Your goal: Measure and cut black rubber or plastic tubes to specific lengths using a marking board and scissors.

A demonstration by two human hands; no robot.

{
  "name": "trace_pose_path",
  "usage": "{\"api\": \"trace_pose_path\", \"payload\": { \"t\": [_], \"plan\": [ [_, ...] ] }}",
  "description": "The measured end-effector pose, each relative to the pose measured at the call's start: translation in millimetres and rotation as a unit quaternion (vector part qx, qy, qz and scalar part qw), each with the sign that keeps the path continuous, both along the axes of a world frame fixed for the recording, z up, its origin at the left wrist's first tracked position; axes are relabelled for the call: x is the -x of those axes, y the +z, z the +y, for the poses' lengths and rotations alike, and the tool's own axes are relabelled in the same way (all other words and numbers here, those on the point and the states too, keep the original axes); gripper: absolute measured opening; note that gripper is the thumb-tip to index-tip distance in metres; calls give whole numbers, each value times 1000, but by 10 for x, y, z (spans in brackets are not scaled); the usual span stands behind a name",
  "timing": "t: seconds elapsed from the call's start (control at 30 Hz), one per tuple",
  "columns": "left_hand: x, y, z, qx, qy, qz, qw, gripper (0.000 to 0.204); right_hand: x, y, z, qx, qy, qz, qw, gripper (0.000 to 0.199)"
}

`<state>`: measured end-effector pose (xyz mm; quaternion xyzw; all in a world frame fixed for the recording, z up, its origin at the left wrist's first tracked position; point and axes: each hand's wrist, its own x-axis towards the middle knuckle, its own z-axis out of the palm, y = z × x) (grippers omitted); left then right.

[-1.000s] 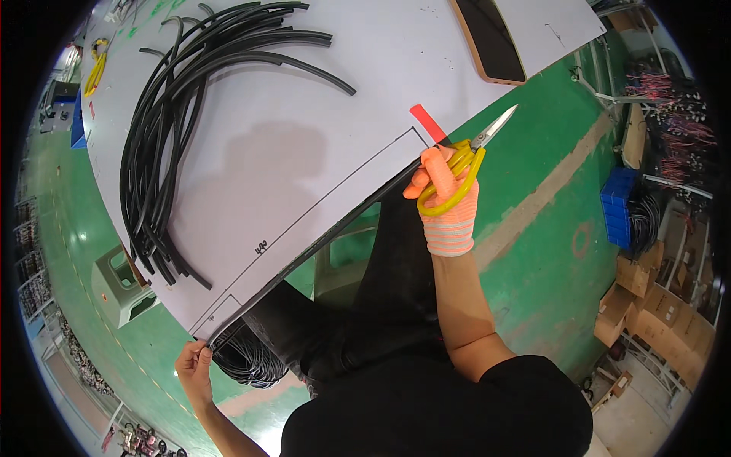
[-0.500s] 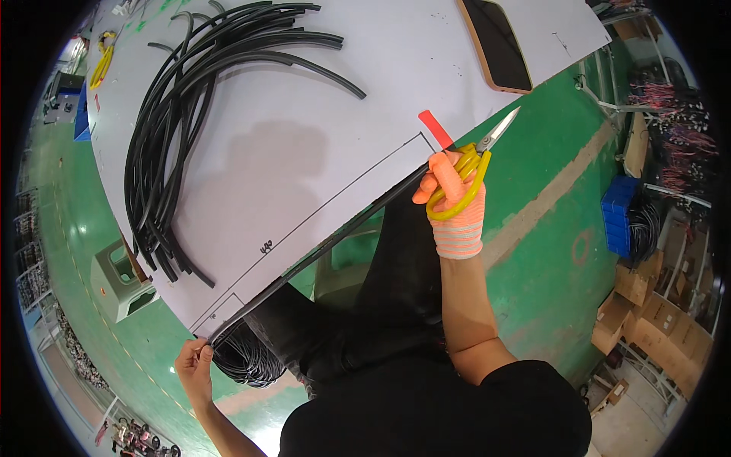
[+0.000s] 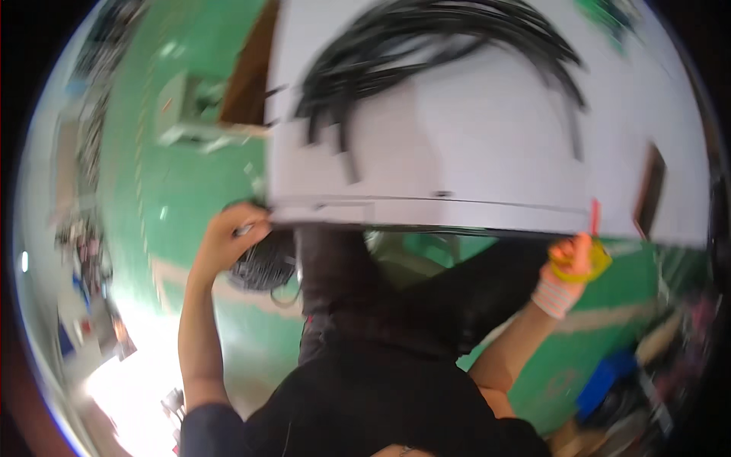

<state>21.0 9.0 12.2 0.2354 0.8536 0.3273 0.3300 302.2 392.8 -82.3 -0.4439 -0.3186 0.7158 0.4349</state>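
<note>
A length of black tubing (image 3: 449, 231) runs along the front edge of the white table (image 3: 502, 152). At the table's left front corner my bare left hand (image 3: 240, 232) pinches one end of it. My right hand (image 3: 572, 263), in an orange glove, is closed round yellow-handled scissors (image 3: 600, 263) and also holds the tubing's other end. The blades are smeared by motion. Just beyond the right hand a red strip (image 3: 596, 217) lies at the end of a line drawn on the tabletop. Several cut black tubes (image 3: 396, 72) lie in a curved bundle farther back.
A phone (image 3: 649, 190) lies near the table's right end. Below my left hand sits a coil of black tubing (image 3: 263, 266). A pale plastic stool (image 3: 179, 110) stands on the green floor at left. At lower right is a blue crate (image 3: 605, 385).
The view has swung round, so the table edge now lies level and the picture is blurred. Both hands still hold the tubing ends; the scissors remain in my right hand.
</note>
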Motion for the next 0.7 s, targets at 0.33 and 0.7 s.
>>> {"api": "trace_pose_path", "payload": {
  "t": [0.33, 0.7],
  "plan": [
    [100, -27, -100, -60, -44, 9, 997, 15, -78, 63, 71, -30, 88, 6, 996, 18],
    [219, -103, -84, -82, -111, -17, 990, 17, -67, 95, 66, -23, 59, -20, 998, 15]
  ]
}}
